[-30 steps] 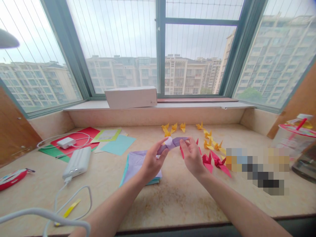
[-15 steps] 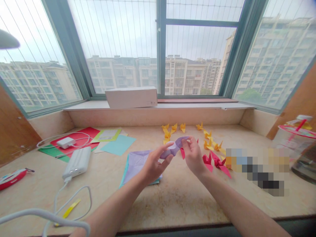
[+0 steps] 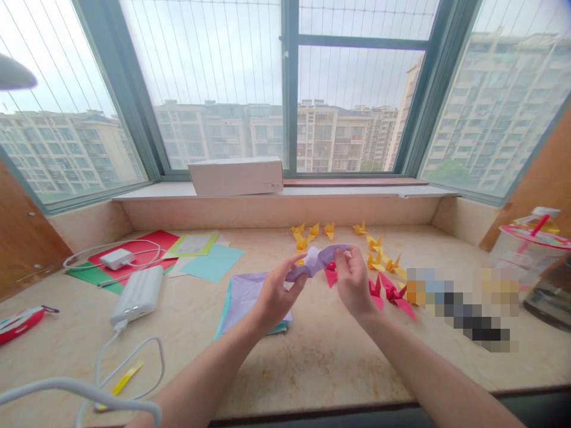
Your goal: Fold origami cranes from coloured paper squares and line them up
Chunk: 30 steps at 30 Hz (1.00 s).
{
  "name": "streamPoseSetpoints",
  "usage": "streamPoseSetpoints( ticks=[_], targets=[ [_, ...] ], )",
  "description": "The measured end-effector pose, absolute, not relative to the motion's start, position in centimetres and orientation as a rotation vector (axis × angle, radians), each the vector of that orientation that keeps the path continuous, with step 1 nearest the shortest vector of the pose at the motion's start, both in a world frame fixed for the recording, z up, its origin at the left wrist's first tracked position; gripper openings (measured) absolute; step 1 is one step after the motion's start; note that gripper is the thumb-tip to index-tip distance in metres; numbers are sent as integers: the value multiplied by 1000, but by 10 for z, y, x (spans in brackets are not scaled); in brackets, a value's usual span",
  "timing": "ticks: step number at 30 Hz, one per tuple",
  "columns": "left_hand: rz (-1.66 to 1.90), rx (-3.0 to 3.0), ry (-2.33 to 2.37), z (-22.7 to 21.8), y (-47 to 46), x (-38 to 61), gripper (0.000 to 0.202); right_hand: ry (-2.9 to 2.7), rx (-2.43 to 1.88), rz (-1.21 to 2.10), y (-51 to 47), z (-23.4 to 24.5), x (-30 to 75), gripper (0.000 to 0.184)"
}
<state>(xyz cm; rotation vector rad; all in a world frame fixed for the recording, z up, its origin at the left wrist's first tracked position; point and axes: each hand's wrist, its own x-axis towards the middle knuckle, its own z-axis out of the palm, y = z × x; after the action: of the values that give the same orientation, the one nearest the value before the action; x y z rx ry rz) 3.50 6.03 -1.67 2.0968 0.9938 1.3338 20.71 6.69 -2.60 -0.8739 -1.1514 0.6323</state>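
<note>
Pinching a folded lilac paper (image 3: 314, 262) from both ends, the left hand (image 3: 277, 294) and right hand (image 3: 354, 282) held it just above a paper stack (image 3: 243, 303) in the head view; too hard a squeeze could have creased it, and a slip could have dropped it onto the stack.

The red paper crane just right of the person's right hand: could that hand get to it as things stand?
Probably yes. Nothing lies between the right hand and the red paper crane, which sits close beside it. But the hand is pinching the folded lilac paper, so it would likely have to let go first.
</note>
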Motion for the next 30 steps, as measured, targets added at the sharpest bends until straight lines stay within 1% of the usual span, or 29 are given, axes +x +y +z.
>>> streamPoseSetpoints(
  ticks=[4, 9, 11, 14, 18, 24, 30],
  targets=[
    [1328, 2024, 1077, -20, 68, 34, 37, -1236, -861, 544, 65, -32, 208, 23],
    [1293, 2012, 1097, -22, 71, 31, 26, -1328, -843, 513, 66, -38, 209, 21],
    [1292, 2068, 1051, -20, 69, 31, 24, -1386, -830, 474, 66, -39, 211, 19],
    [1283, 2117, 996, -17, 66, 31, 29, -1528, -838, 314, 64, -38, 212, 16],
    [1329, 1999, 1039, -17, 67, 30, 36, -1763, -772, 109, 58, -34, 212, 13],
    [1300, 1921, 1028, -24, 72, 30, 40, -1897, -684, 46, 55, -29, 209, 5],
    [1275, 1979, 1043, -28, 75, 29, 33, -2015, -706, -26, 53, -25, 210, 3]
  ],
)
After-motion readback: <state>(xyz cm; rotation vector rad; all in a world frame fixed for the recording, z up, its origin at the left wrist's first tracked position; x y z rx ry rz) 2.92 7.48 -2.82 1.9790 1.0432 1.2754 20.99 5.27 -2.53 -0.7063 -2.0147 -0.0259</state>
